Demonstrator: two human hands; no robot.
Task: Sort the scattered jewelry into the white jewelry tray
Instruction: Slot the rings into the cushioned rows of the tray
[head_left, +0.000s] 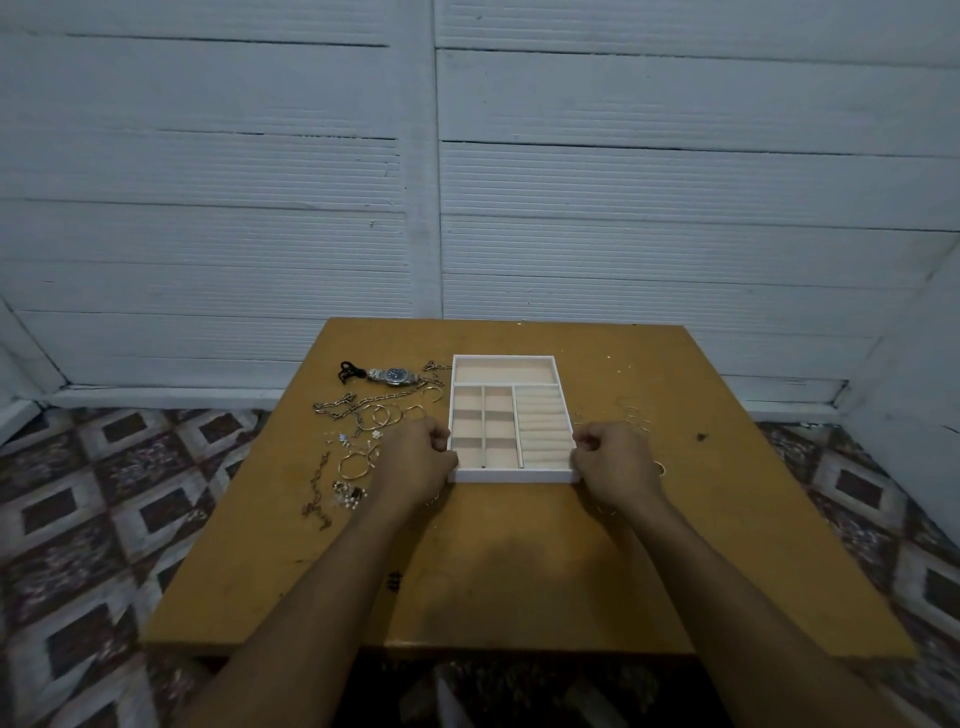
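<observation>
Ochre worktop (519, 571); left hand (415, 460) and right hand (615, 462), each grip curled round the white jewelry tray (511, 475) at its near corners; seemingly light, stiff.

A white tray (511, 475) sits at the centre of the frame on a wooden table (519, 571). It has 1 long compartment along its top, 6 small ones at lower left and ridged rolls at lower right. The left hand (415, 457) grips its lower left corner and the right hand (615, 460) its lower right corner, fingers curled. Left of the tray lie a watch (396, 375), a chain (337, 406), hoops (387, 415) and a bangle (356, 465). Thin rings (636, 418) lie just right of the tray. A white wall (208, 208) fills the upper frame, with patterned floor (78, 493) at both sides.
</observation>
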